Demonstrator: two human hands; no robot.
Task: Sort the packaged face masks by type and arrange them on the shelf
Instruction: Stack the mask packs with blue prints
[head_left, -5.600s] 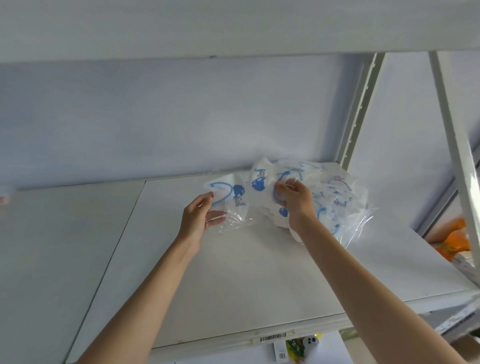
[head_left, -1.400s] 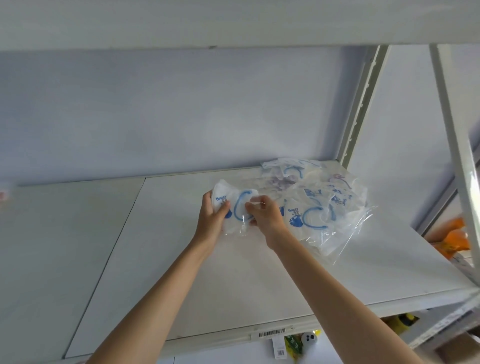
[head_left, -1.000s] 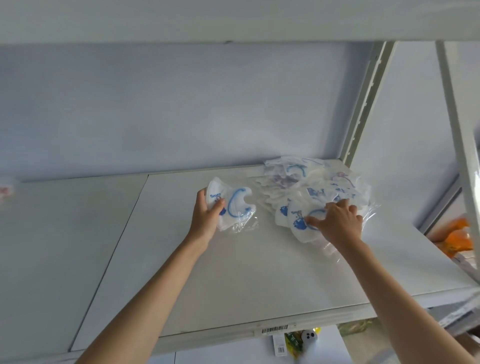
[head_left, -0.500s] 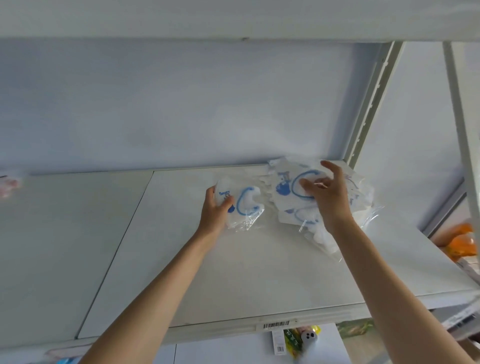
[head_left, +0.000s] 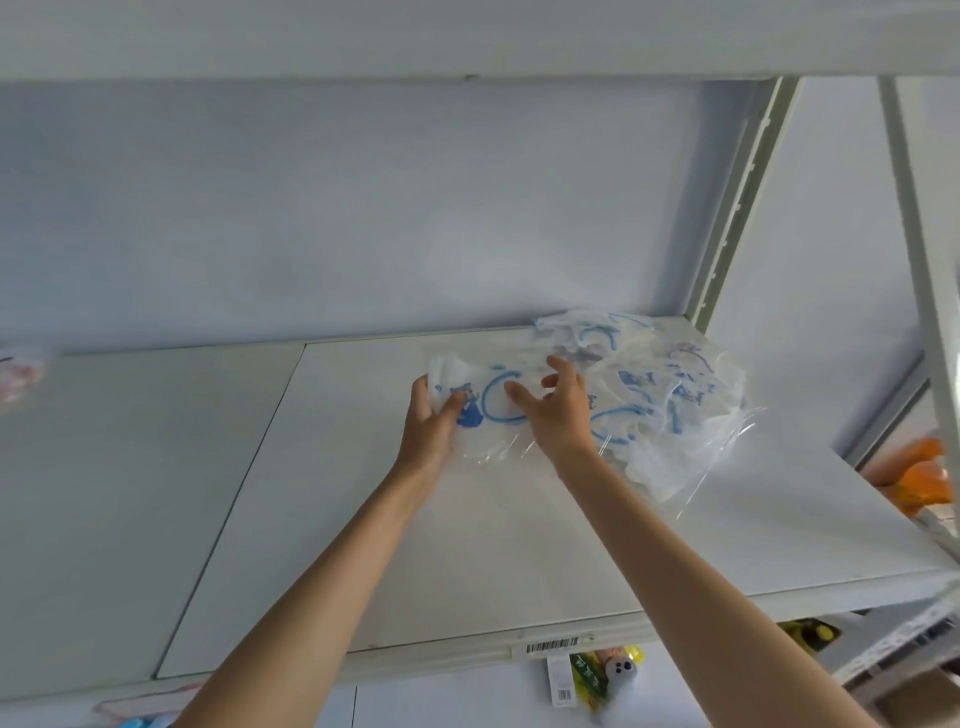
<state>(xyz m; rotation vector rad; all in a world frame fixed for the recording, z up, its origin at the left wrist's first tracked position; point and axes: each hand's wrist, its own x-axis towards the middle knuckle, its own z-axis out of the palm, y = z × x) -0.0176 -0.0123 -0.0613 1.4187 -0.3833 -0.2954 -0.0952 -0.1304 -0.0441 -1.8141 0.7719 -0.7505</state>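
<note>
A loose heap of clear-wrapped white face masks with blue print (head_left: 670, 384) lies at the back right of the white shelf (head_left: 467, 545). My left hand (head_left: 431, 426) grips the left end of a small stack of blue-print mask packets (head_left: 491, 405) just left of the heap. My right hand (head_left: 558, 410) rests on top of that stack with its fingers spread and slightly curled, pressing a packet onto it. Whether my right hand still grips the packet is unclear.
A white upright post (head_left: 737, 208) stands behind the heap, with another one (head_left: 924, 260) further right. A pink-print packet (head_left: 18, 374) lies at the far left. A barcode label (head_left: 550, 647) marks the shelf's front lip. Orange packs (head_left: 924, 483) sit beyond the right side.
My right hand lifted a blue-print packet off the heap and carried it left onto the stack that my left hand holds. My left hand stayed nearly in place.
</note>
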